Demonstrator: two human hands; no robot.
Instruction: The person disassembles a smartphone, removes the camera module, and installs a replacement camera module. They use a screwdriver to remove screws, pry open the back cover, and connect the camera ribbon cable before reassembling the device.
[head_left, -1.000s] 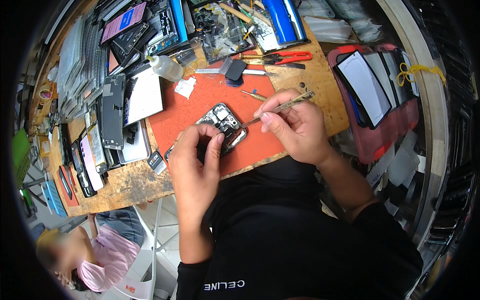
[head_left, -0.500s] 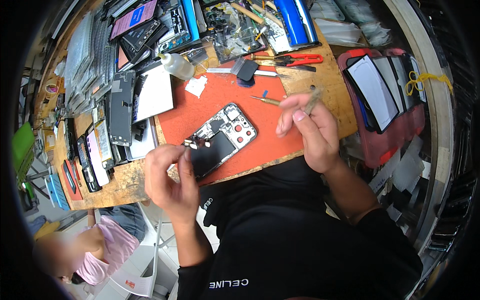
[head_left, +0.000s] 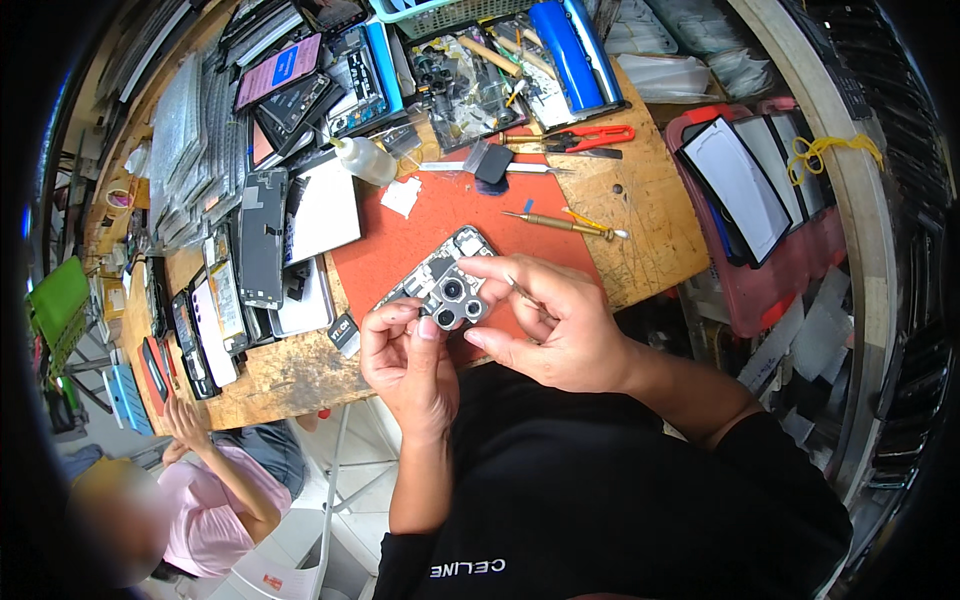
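Note:
My left hand [head_left: 412,368] is closed, pinching a phone camera module [head_left: 458,296] with three round lenses between thumb and fingers. The module is held over the opened phone [head_left: 466,243], whose upper end shows bare inner parts on the orange mat [head_left: 385,235]. My right hand [head_left: 565,325] is beside the module on its right, index finger reaching to its top edge. A thin tool [head_left: 516,287], perhaps tweezers, sits between the right fingers; its ends are hidden. The lower part of the phone is covered by my hands.
A brass screwdriver [head_left: 555,222] lies on the mat's right side. Behind are red-handled pliers [head_left: 595,138], a white bottle [head_left: 365,160] and a tray of parts [head_left: 465,90]. Phones and screens [head_left: 262,240] crowd the left. Another person [head_left: 215,500] sits at lower left.
My right hand has come left and down to the camera module. The left hand has moved right, and the module's lenses now face up. The other person's hands have risen into view.

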